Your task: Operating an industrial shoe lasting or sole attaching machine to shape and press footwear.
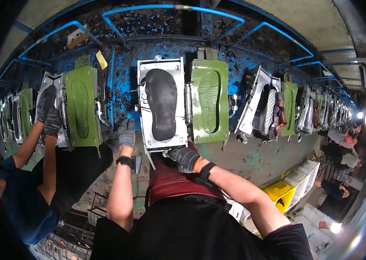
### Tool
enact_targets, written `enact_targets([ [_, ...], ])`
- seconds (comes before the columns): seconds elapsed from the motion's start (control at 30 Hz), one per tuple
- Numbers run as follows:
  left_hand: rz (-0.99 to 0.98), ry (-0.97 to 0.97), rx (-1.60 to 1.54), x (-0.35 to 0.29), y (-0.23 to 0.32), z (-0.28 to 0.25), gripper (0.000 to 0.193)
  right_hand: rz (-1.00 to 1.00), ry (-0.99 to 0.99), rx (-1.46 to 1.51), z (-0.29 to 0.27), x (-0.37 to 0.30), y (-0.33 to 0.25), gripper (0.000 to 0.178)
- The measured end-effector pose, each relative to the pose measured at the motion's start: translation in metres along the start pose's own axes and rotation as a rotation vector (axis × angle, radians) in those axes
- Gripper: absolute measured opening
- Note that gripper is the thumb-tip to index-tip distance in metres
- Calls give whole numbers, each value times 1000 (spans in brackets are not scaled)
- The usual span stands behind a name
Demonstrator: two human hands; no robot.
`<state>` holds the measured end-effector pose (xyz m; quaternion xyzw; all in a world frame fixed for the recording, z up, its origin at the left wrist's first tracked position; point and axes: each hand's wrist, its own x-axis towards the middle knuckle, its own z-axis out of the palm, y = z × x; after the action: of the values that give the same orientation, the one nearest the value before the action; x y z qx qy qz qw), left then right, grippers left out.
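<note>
Black shirt (183, 229) nearest, mold (181, 115) lies beside left hand (126, 133), seemingly touching right hand (186, 160).

Mould plate (147, 130): bare metal, smooth, semi-glossy. Foot form (162, 104): smooth satin finish, rubber or plastic in appearance. Green mould half (209, 102): matt coating, smooth rim, ribbed recess. Left hand (126, 133) and right hand (185, 159): gloved in matt, coarse knit cloth. Guard rail (174, 7): painted metal, glossy. Blue backing (123, 82): rough, speckled. Crate (274, 190): yellow plastic.
</note>
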<state>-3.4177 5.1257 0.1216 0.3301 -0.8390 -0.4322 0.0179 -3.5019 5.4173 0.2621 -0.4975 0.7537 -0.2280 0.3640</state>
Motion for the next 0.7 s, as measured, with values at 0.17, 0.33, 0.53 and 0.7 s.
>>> enact_targets([
  [0.17, 292, 206, 134, -54, 198, -40, 17, 98, -253, 84, -65, -31, 2, 49],
  [0.33, 735, -202, 126, -79, 350, 99, 11, 354, 528, 453, -123, -173, 93, 33],
  [0.53, 1246, -318, 279, -120, 508, 319, 24, 1014, 1193, 80, -173, -354, 217, 22],
  [0.7, 967, -534, 592, -126, 553, 416, 21, 736, 968, 125, -185, -392, 318, 56],
])
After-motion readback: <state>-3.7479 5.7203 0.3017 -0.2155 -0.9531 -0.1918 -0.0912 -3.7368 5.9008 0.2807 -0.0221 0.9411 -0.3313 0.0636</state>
